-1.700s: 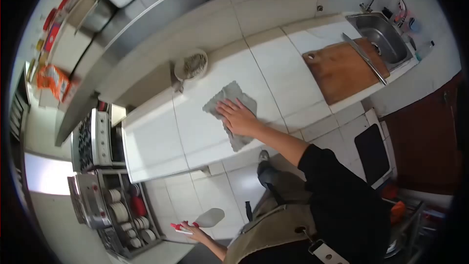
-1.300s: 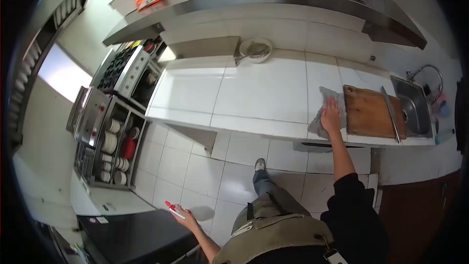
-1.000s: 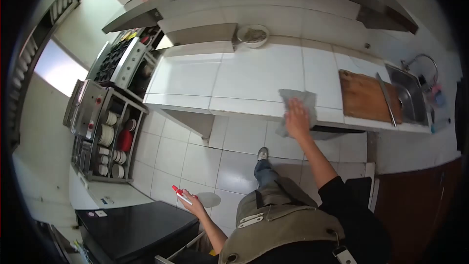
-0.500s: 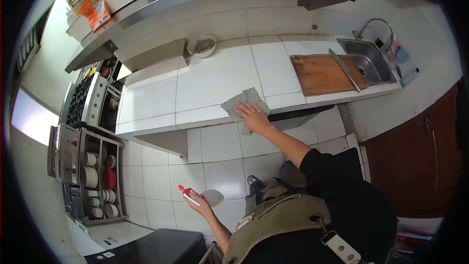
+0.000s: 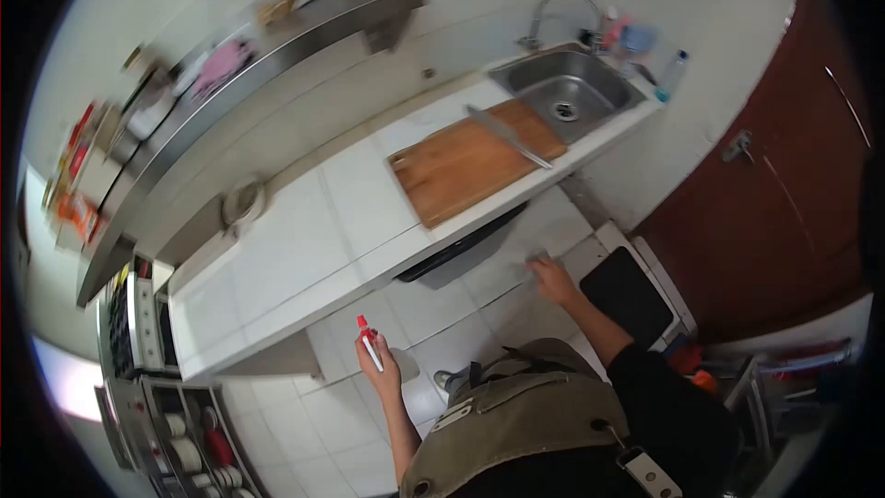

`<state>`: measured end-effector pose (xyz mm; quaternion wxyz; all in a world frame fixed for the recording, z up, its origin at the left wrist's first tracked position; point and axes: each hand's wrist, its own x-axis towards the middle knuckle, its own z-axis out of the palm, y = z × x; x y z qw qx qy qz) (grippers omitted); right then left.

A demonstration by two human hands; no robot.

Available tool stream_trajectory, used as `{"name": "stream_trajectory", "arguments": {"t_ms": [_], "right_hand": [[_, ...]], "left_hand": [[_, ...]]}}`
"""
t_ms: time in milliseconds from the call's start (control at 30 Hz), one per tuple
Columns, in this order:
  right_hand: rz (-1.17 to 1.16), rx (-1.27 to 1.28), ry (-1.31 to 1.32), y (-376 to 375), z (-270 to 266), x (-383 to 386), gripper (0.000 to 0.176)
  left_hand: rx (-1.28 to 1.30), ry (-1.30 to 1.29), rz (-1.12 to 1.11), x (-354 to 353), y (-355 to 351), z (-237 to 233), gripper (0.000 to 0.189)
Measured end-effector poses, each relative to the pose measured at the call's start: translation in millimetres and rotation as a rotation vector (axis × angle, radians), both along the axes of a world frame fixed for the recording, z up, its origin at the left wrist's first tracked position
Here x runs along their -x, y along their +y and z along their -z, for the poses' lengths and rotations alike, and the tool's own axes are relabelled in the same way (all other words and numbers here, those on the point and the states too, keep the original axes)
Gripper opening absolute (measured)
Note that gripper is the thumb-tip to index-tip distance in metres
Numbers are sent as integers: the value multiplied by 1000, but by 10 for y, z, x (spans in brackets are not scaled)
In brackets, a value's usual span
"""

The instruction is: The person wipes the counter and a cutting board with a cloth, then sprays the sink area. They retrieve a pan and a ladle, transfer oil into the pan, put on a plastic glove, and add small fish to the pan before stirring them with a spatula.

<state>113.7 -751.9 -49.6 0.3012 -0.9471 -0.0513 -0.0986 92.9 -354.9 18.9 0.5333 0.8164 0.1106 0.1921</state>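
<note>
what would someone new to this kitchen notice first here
Probably the orange-brown wooden board on the white counter beside the sink, with a long knife lying across it. Next, the bright red top of the spray bottle in the person's left hand, low and near the middle. The dark red-brown door on the right also stands out.
</note>
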Motion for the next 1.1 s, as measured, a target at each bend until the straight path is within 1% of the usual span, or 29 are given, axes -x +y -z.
{"name": "stream_trajectory", "arguments": {"t_ms": [33, 67, 100, 133, 200, 233, 267, 333, 400, 433, 467, 533, 567, 600, 633, 700, 733, 800, 833, 867, 900, 933, 967, 1000, 1067, 1100], "right_hand": [[88, -20, 95, -315, 104, 322, 33], [178, -47, 185, -603, 255, 632, 33], [289, -56, 184, -906, 452, 959, 32], [400, -69, 190, -1182, 638, 1282, 31], [590, -86, 188, -1622, 846, 1956, 28], [717, -104, 253, -1787, 844, 2247, 28], [844, -125, 313, -1922, 826, 2505, 28], [1077, -215, 221, -2108, 770, 2944, 27], [1251, -300, 195, -2243, 686, 3174, 27], [1377, -249, 227, -2292, 700, 3251, 27], [1398, -247, 227, -2361, 688, 3221, 27], [1521, -355, 131, -2336, 627, 3208, 28], [1494, -284, 181, -2405, 871, 3274, 29], [1512, -287, 177, -2395, 908, 3246, 29], [1511, -368, 210, -2397, 938, 3142, 29], [1486, -482, 274, -2470, 1032, 2942, 27], [1468, -514, 310, -2465, 1120, 2903, 25], [1572, -598, 370, -2464, 1811, 2949, 25], [1584, -623, 415, -2534, 1898, 2881, 25], [1598, -643, 453, -2604, 1935, 2811, 26], [1609, -660, 482, -2694, 1968, 2728, 26], [1618, -678, 495, -2801, 1992, 2650, 27], [1622, -684, 501, -2928, 2015, 2592, 27], [1617, -688, 501, -3091, 2021, 2485, 27], [1592, -704, 467, -3369, 2006, 2403, 28], [1567, -707, 433, -3510, 2000, 2348, 28]], "left_hand": [[73, 29, 103, -107, -364, -219, 22], [141, 58, 207, -246, -711, -325, 21], [228, 57, 280, -375, -1060, -306, 21], [235, 68, 319, -509, -1438, -351, 21], [293, 88, 464, -702, -2217, -467, 19], [272, 85, 534, -800, -2605, -487, 17], [230, -2, 609, -874, -3011, -600, 18], [322, 67, 764, -1054, -3720, -700, 22], [329, -53, 932, -1360, -4383, -695, 24], [348, -29, 977, -1448, -4694, -829, 23], [361, -5, 1023, -1558, -5019, -985, 23], [274, -102, 1099, -1857, -5660, -1183, 24], [308, -54, 1149, -2024, -5981, -1232, 25], [343, -13, 1196, -2194, -6302, -1292, 27], [344, -16, 1212, -2371, -6617, -1341, 27], [315, -246, 1271, -2732, -7196, -1388, 30], [318, -251, 1279, -2887, -7414, -1406, 30], [228, -193, 1317, -3231, -7866, -1447, 33], [262, -173, 1348, -3434, -8105, -1374, 34], [271, -181, 1348, -3612, -8353, -1253, 34], [345, -180, 1347, -3789, -8599, -1138, 32], [419, -181, 1348, -3916, -8790, -1124, 31], [412, -102, 1345, -4037, -8933, -1086, 27], [416, -115, 1347, -4107, -9049, -1121, 27], [426, 48, 1350, -4213, -9243, -1210, 26], [403, 36, 1333, -4331, -9384, -1108, 27]]}}
